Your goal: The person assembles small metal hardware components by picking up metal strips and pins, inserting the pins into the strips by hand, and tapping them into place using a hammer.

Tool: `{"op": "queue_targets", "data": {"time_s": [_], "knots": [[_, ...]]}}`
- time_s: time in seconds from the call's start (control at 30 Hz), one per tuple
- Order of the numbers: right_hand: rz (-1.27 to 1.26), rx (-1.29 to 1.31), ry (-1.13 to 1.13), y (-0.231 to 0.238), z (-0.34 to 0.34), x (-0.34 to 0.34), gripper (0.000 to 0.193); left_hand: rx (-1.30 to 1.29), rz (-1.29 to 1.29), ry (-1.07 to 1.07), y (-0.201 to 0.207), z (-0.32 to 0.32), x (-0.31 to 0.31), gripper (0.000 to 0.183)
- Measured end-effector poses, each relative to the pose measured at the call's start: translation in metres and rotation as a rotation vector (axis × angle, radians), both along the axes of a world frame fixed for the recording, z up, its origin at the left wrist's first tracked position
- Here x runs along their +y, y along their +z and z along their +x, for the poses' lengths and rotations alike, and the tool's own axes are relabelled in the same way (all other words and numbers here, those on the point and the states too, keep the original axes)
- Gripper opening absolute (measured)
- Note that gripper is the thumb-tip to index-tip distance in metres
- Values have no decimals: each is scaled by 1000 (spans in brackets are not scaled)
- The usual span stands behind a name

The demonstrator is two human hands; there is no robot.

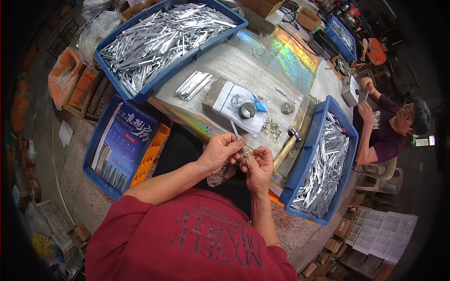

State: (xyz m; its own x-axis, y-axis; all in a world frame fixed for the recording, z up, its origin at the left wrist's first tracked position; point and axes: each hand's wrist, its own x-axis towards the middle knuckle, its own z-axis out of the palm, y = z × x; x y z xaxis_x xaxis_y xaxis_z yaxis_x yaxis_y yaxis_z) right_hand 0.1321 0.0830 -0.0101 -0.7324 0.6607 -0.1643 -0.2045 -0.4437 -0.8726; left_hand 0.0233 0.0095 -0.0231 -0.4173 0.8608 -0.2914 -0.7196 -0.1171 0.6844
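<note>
My left hand (220, 151) pinches a thin silvery metal strip (235, 129), which points up and away from me. Close beside it, at the strip's near end, my right hand (259, 169) is closed with thumb and fingertips together; whatever small thing is between them is too small to make out. Just beyond the hands, a small dark round cup (246, 110) stands on white paper (228, 98) over a block. A pile of small metal pieces (272, 129) lies right of the paper. Left of the block, several similar strips (193, 85) lie in a row.
Metal strips fill a large blue bin (140, 96) at the far left and another blue bin (286, 206) at right. A hammer (287, 149) lies beside the right bin. A blue crate (89, 164) stands low at left. Another person (393, 124) sits working at the right.
</note>
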Motion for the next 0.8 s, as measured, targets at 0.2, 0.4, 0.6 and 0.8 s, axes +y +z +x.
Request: {"op": "queue_targets", "data": {"time_s": [0.2,0.4,0.6,0.8], "knots": [[25,5,-1,-1,-1,-2,18,47,6,15,1,1,-1,15],[88,-6,-36,1,-2,-6,19,192,1,36,6,1,-1,16],[160,-53,-28,-2,-1,-6,19,159,-28,5,2,0,-2,18],[195,-54,-13,-1,-2,-6,18,158,-31,4,0,1,-2,17]]}}
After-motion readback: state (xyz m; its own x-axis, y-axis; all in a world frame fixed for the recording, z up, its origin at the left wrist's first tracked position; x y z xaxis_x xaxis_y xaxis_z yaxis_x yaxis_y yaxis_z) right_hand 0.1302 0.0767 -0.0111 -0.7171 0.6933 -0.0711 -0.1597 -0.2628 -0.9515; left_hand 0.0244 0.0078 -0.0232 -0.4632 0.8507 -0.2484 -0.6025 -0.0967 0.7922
